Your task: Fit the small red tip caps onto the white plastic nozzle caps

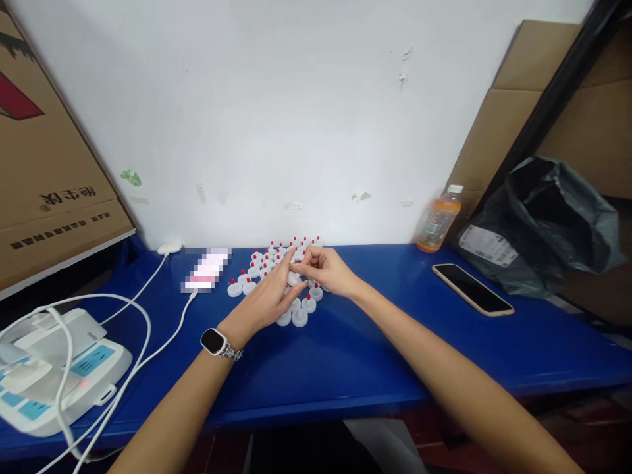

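The blue table is backed by a scuffed white wall and flanked at the left by a cardboard box, with a power strip set on that side and a drink bottle, a phone and a grey plastic bag at the right. Red-tipped caps are clustered mid-table near the wall, where a single white cap is grasped in the left hand; the right hand is bunched against it, and whether anything is pinched there cannot be told.

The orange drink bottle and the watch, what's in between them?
In the head view, going from the watch: the left hand, white caps with red tips, the right hand, then blue table before the bottle.
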`<state>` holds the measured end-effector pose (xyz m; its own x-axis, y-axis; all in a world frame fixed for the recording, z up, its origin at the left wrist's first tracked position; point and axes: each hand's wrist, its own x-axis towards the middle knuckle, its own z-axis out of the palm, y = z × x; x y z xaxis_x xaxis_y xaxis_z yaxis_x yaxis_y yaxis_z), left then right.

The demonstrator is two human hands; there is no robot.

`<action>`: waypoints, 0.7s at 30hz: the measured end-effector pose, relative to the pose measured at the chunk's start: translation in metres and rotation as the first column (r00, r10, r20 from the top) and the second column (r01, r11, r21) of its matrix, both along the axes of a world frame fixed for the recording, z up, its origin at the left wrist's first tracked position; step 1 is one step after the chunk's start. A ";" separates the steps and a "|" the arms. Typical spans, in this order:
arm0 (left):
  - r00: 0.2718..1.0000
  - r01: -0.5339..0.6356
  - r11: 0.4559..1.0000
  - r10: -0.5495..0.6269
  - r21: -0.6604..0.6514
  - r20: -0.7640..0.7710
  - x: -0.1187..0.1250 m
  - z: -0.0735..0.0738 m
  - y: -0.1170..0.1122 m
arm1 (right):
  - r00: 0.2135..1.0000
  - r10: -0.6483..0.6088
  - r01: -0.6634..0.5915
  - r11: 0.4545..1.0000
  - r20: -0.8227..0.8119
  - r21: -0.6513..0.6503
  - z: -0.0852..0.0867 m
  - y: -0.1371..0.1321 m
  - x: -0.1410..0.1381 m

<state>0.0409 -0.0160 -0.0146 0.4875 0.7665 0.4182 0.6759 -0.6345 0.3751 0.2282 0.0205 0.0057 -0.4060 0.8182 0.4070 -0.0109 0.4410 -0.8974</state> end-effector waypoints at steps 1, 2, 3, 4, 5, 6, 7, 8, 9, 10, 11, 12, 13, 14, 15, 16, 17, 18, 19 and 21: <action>1.000 -0.019 0.999 0.019 0.027 -0.010 -0.002 0.000 0.003 | 0.997 -0.074 0.074 0.996 0.014 0.043 -0.001 0.004 0.003; 0.999 -0.041 0.998 0.041 0.056 -0.013 -0.004 0.001 0.006 | 0.987 -0.157 0.154 0.985 0.025 0.079 -0.003 0.009 0.007; 0.998 -0.058 0.995 0.060 0.080 -0.020 -0.006 0.001 0.008 | 0.972 -0.234 0.229 0.968 0.039 0.101 -0.005 0.013 0.011; 0.997 -0.071 0.993 0.074 0.098 -0.022 -0.007 0.002 0.010 | 0.954 -0.293 0.285 0.952 0.064 0.113 -0.007 0.017 0.014; 0.996 -0.079 0.991 0.082 0.109 -0.023 -0.008 0.002 0.011 | 0.940 -0.324 0.311 0.943 0.105 0.121 -0.009 0.019 0.017; 0.996 -0.081 0.990 0.084 0.115 -0.022 -0.009 0.003 0.011 | 0.931 -0.328 0.309 0.942 0.163 0.131 -0.011 0.021 0.019; 0.996 -0.082 0.990 0.084 0.118 -0.018 -0.009 0.004 0.011 | 0.920 -0.315 0.287 0.947 0.232 0.146 -0.014 0.023 0.020; 0.997 -0.080 0.990 0.082 0.120 -0.013 -0.009 0.004 0.011 | 0.907 -0.294 0.252 0.953 0.302 0.171 -0.016 0.023 0.020; 0.997 -0.079 0.989 0.081 0.122 -0.009 -0.009 0.005 0.010 | 0.890 -0.276 0.214 0.955 0.363 0.204 -0.018 0.023 0.019; 0.997 -0.078 0.989 0.079 0.123 -0.007 -0.008 0.005 0.010 | 0.872 -0.267 0.177 0.954 0.411 0.243 -0.020 0.022 0.017; 0.997 -0.076 0.990 0.077 0.122 -0.006 -0.008 0.005 0.009 | 0.853 -0.268 0.150 0.948 0.447 0.282 -0.021 0.021 0.014; 0.997 -0.072 0.990 0.073 0.119 -0.007 -0.007 0.005 0.008 | 0.838 -0.275 0.130 0.940 0.471 0.316 -0.022 0.020 0.012; 0.998 -0.069 0.991 0.070 0.114 -0.007 -0.007 0.006 0.008 | 0.827 -0.279 0.114 0.934 0.488 0.340 -0.023 0.019 0.009; 0.998 -0.067 0.992 0.068 0.111 -0.006 -0.006 0.006 0.008 | 0.822 -0.275 0.100 0.932 0.499 0.348 -0.023 0.018 0.008; 0.998 -0.066 0.992 0.067 0.112 -0.005 -0.006 0.006 0.008 | 0.822 -0.265 0.090 0.934 0.504 0.345 -0.022 0.017 0.007; 0.998 -0.065 0.991 0.065 0.116 -0.003 -0.006 0.006 0.008 | 0.829 -0.253 0.084 0.938 0.499 0.337 -0.021 0.016 0.007; 0.998 -0.062 0.991 0.063 0.120 -0.002 -0.006 0.007 0.009 | 0.841 -0.242 0.083 0.941 0.484 0.327 -0.019 0.015 0.009; 0.998 -0.059 0.991 0.059 0.122 0.002 -0.006 0.007 0.010 | 0.855 -0.238 0.090 0.943 0.461 0.319 -0.017 0.015 0.012; 0.998 -0.055 0.991 0.054 0.120 0.010 -0.005 0.008 0.011 | 0.870 -0.246 0.113 0.943 0.427 0.313 -0.015 0.017 0.017; 0.999 -0.042 0.993 0.038 0.106 0.037 -0.003 0.010 0.014 | 0.879 -0.316 0.208 0.928 0.358 0.308 -0.010 0.024 0.031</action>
